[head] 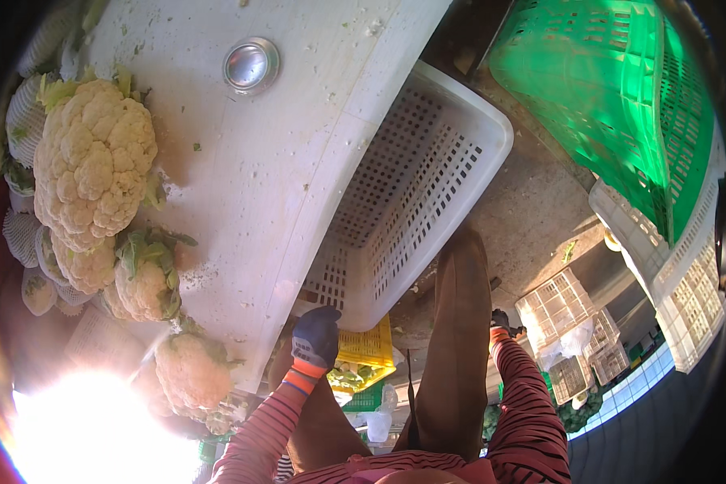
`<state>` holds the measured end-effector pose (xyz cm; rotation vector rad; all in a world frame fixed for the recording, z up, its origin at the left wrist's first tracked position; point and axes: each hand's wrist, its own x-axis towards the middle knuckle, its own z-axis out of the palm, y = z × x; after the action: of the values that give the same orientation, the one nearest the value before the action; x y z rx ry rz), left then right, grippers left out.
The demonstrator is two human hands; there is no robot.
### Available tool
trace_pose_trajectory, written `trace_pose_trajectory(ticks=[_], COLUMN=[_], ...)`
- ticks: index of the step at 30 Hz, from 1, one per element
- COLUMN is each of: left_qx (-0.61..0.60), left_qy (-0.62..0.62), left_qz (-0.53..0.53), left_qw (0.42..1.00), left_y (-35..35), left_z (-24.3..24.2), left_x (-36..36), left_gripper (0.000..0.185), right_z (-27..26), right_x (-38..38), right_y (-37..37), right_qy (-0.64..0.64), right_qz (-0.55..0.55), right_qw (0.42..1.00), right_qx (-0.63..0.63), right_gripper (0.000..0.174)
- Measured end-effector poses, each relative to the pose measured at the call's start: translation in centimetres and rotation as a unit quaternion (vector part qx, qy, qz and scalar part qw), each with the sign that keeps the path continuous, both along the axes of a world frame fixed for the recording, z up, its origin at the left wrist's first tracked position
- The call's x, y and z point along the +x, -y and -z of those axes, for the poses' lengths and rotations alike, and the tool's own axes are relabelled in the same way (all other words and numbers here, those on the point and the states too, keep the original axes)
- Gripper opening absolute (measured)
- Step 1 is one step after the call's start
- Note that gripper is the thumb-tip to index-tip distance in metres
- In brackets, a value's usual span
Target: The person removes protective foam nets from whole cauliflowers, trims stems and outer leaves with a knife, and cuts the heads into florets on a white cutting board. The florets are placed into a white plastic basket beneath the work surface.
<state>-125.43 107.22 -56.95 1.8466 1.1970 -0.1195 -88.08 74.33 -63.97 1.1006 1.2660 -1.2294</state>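
Note:
My left hand (pixel 316 339), in a dark blue and grey work glove with an orange cuff, is at the near end of a white perforated plastic crate (pixel 393 242). Its fingers are curled and partly hidden, so a grip on the rim cannot be made out. The crate is tilted beside the white tabletop (pixel 266 181), its inside bare. My right hand (pixel 504 322), in a dark glove, hangs out to the right beyond my knee. Its fingers are small and unclear. Several cauliflower heads lie on the left of the table, the largest cauliflower (pixel 97 160) at the top.
A round metal lid or tin (pixel 251 65) lies on the tabletop. White foam-net sleeves (pixel 24 121) wrap produce along the left edge. Green crates (pixel 587 91) stand at upper right. A yellow crate (pixel 366 348) with leaves sits low behind the white one. Pale crates (pixel 556 305) are stacked at right.

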Motion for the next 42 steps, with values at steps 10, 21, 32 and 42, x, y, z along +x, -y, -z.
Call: trace_pose_trajectory(ticks=[10,21,32,42], left_qx=[0.121,0.468,0.469,0.316], left_qy=[0.132,-0.068,-0.145,0.109], left_qz=[-0.138,-0.283,-0.256,-0.574], left_qw=[0.974,0.835,0.833,0.747], left_y=[-11.2,-41.6,-34.2,-23.7], left_z=[-5.6,-12.8,-11.1,-10.6], left_x=[-0.3,-1.3,2.3,1.4], left_gripper=[0.022,0.041,0.06,0.047], right_z=[-3.4,-9.8,-6.5,-7.5], right_x=[5.3,11.2,-7.4,-3.3], right_y=[-11.7,-28.4,-72.9,-78.6], right_qy=[0.109,0.106,-0.314,0.006], right_qz=[0.114,0.515,-0.073,0.077], right_qw=[0.987,0.794,0.71,0.786], right_qx=[0.035,0.306,0.626,0.613], right_gripper=[0.045,0.031,0.049,0.045])
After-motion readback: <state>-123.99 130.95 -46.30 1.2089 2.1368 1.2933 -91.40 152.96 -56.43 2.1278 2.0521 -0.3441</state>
